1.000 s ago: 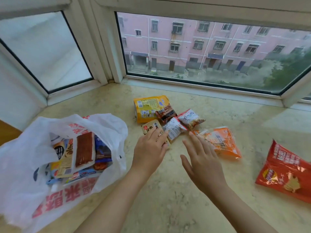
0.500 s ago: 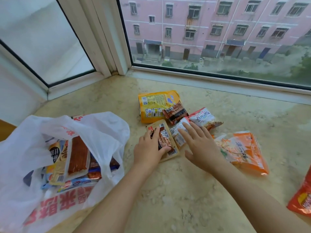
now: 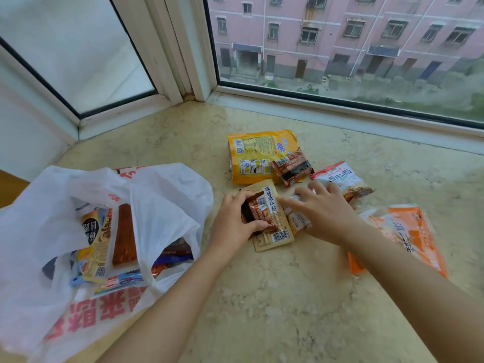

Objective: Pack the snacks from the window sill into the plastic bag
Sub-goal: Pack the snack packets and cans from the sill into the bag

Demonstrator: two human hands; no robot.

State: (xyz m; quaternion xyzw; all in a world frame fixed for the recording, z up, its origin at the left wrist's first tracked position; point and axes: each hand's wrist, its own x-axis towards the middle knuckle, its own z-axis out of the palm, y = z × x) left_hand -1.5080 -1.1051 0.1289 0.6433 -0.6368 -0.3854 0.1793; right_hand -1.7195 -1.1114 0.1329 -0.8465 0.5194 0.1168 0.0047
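Head view is showing both hands working over a beige marble window sill (image 3: 262,297). The left hand (image 3: 233,226) is curling its fingers and thumb around a small brown snack packet (image 3: 258,213), which is lying on top of a tan snack packet (image 3: 275,231) with a barcode. The right hand (image 3: 322,210) is lying just beside it with fingers spread and nearly straight, pressing on a small pale packet (image 3: 296,221) under the palm. Behind the fingers a yellow pouch (image 3: 251,155), another brown packet (image 3: 292,166) and a white noodle packet (image 3: 345,179) are lying close together, and an orange packet (image 3: 408,231) is lying partly under the right forearm. To the left, a white plastic bag (image 3: 162,200) with red print is standing open with several snacks inside. Beyond the window frame (image 3: 180,48) a pink building (image 3: 340,30) is showing.
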